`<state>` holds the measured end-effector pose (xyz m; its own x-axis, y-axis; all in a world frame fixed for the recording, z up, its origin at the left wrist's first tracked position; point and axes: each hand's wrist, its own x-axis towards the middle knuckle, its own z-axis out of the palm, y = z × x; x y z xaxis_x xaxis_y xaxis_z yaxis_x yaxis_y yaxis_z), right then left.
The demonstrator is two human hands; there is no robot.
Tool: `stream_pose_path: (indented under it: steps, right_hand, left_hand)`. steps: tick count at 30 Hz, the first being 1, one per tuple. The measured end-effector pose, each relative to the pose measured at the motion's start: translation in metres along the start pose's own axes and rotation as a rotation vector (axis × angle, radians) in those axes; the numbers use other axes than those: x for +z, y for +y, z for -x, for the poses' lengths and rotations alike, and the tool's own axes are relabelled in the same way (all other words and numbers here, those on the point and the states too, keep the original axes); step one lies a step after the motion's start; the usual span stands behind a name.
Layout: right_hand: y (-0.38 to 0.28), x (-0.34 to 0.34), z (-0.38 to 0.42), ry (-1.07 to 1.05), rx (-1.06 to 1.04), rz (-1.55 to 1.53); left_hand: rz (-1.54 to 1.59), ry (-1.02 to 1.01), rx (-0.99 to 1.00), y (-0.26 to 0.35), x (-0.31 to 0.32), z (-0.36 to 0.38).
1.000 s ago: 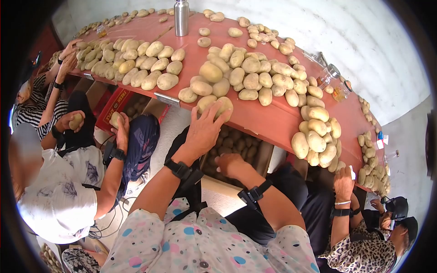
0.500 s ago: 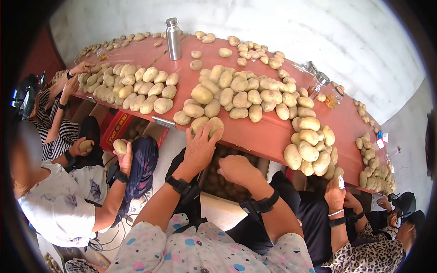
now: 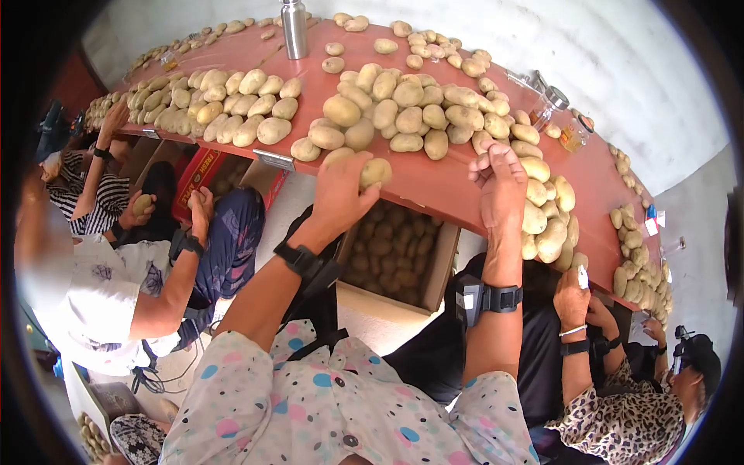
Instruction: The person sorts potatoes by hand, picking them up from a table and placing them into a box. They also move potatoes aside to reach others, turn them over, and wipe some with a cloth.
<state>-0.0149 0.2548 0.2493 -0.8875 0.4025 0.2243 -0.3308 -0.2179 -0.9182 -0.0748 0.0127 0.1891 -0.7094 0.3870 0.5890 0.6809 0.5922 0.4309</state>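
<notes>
At the front edge of the red table [image 3: 446,182], my left hand [image 3: 341,194] is closed on a potato [image 3: 377,173], which shows to the right of its fingers. Another potato [image 3: 339,156] lies just behind that hand. My right hand [image 3: 502,186] is raised over the table edge, palm turned inward, fingers bent and apart from the thumb, with no potato visible in it. Its fingertips are close to the right part of a large potato heap [image 3: 411,120]. Below the table, between my hands, stands a cardboard box [image 3: 442,267] holding many potatoes.
A steel bottle [image 3: 294,31] and glass jars [image 3: 575,133] stand farther back. Potato rows [image 3: 240,108] lie at left, with a red carton [image 3: 205,174] beneath. Co-workers sit close on both sides; a neighbour's hand [image 3: 571,298] is near the table edge at right.
My right hand has risen from above the box to the heap and its fingers have loosened. My left hand stays with the potato at the edge. The view has tilted down.
</notes>
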Motion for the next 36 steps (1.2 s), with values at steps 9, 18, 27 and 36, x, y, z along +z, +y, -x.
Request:
stream_pose_path:
  steps: [9, 18, 27, 36]
  right_hand:
    - [-0.004, -0.008, 0.008, 0.014, -0.055, -0.079]
    - [-0.005, -0.002, 0.009, 0.039, -0.023, -0.012]
    - [-0.001, 0.011, 0.012, 0.015, -0.001, 0.058]
    - [0.018, 0.023, 0.006, -0.051, 0.015, 0.129]
  left_hand:
    - [0.405, -0.551, -0.53, -0.006, 0.063, 0.077]
    - [0.779, -0.654, -1.024, -0.017, 0.15, 0.109]
    - [0.398, -0.684, -0.664, -0.014, 0.108, 0.112]
    - [0.326, -0.405, -0.204, 0.018, 0.042, 0.077]
